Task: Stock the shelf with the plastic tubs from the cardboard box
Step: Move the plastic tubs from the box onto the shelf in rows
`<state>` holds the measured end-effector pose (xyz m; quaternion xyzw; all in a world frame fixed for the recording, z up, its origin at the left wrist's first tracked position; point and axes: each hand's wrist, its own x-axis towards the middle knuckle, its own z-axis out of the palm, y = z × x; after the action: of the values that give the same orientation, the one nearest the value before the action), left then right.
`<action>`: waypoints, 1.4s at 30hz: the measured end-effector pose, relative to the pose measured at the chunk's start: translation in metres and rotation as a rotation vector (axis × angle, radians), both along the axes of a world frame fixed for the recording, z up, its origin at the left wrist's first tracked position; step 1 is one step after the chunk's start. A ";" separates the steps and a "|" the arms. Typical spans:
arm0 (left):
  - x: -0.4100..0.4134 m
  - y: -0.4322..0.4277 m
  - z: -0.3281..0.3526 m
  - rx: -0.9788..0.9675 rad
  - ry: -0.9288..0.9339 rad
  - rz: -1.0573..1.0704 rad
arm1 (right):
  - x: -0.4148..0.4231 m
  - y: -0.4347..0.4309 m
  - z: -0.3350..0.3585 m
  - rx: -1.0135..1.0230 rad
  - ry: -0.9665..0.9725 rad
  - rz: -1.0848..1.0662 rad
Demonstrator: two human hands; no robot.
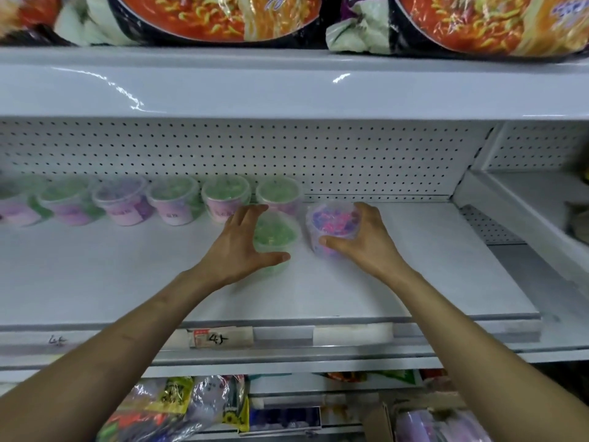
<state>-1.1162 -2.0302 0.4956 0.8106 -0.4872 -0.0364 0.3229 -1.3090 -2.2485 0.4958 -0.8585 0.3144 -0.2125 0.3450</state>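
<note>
A clear green-filled tub [276,235] stands on the white shelf [127,275], in front of the back row. My left hand [247,242] is spread around its left side, thumb at its front and fingers straight; contact is unclear. My right hand [357,237] grips a pink-and-purple-filled tub [331,224] just to the right, thumb on its near wall and fingers over the far rim. Several tubs [173,199] with purple labels line the back of the shelf against the pegboard. A corner of the cardboard box [379,422] shows at the bottom right.
The shelf above [287,87] overhangs and carries large noodle packs [223,17]. A price rail with a handwritten tag [220,339] runs along the shelf front. Snack bags [178,406] fill the shelf below. A neighbouring shelf unit [526,212] stands to the right.
</note>
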 end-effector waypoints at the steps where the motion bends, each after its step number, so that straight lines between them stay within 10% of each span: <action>1: 0.000 -0.001 0.001 -0.013 0.001 0.006 | 0.007 -0.004 0.001 0.001 -0.016 -0.013; 42: -0.035 -0.022 -0.009 -0.063 0.107 0.086 | 0.022 -0.050 -0.006 -0.049 -0.146 -0.001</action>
<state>-1.1514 -2.0518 0.4870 0.8171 -0.4346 -0.0503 0.3753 -1.2871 -2.2989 0.4902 -0.8487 0.2836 -0.2826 0.3456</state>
